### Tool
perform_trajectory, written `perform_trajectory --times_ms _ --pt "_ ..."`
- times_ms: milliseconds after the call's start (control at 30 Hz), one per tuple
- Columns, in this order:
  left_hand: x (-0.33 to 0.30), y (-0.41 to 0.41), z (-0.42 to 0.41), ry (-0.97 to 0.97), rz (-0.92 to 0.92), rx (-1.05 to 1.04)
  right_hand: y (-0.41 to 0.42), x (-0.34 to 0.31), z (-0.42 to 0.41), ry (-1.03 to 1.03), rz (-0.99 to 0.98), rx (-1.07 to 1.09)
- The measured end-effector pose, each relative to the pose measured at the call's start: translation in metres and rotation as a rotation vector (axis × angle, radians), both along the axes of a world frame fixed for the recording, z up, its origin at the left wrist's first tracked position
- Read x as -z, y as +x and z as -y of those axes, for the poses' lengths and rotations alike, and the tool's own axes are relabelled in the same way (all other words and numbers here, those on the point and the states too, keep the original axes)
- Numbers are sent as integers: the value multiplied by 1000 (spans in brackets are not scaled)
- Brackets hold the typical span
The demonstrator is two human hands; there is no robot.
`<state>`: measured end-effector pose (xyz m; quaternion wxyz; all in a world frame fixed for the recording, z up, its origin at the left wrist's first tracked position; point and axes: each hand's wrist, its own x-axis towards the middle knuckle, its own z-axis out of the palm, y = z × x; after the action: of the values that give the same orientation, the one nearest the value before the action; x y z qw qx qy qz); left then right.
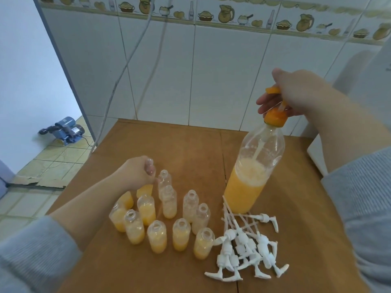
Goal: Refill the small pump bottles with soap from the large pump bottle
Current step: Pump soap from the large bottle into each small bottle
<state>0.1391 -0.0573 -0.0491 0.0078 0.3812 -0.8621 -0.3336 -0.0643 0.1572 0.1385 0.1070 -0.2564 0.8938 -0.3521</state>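
The large clear pump bottle (251, 176) stands tilted on the brown table (179, 144), about half full of orange soap. My right hand (296, 94) is closed over its orange pump head (275, 115) from above. My left hand (137, 172) is curled around one small bottle (145, 190) at the back of a cluster of several open small bottles (156, 235). Most of them hold orange soap. Two at the back, such as the one beside my fingers (165, 180), look nearly empty.
A pile of several white pump tops (243, 246) with long tubes lies in front of the large bottle. A tiled wall (211, 70) backs the table, and thin hoses (118, 81) hang at left. A water pump (63, 130) sits on the floor. A white box (313, 149) stands at right.
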Motion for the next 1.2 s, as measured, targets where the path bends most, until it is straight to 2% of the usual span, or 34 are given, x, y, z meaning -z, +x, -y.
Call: perform_trajectory --times_ms 167,333,533,700,833,1000,1067,1200 --pt "5 -1 -1 -87 168 69 2 -1 -1 -51 49 -8" --pt "11 3 1 -127 261 81 4 0 -3 -114 104 -42" --pt "9 2 7 -86 308 138 4 1 -4 -113 88 -39" --pt "3 -7 10 -69 259 134 5 0 -3 -113 101 -28" --pt "2 -26 5 -111 320 228 7 -1 -3 -123 106 -20" --pt "5 -36 7 -74 412 320 10 -2 -4 -122 106 -15" --pt "5 -38 8 -43 398 322 10 -3 -3 -95 92 -9" --pt "2 -37 10 11 241 232 10 -3 -1 -33 33 17"
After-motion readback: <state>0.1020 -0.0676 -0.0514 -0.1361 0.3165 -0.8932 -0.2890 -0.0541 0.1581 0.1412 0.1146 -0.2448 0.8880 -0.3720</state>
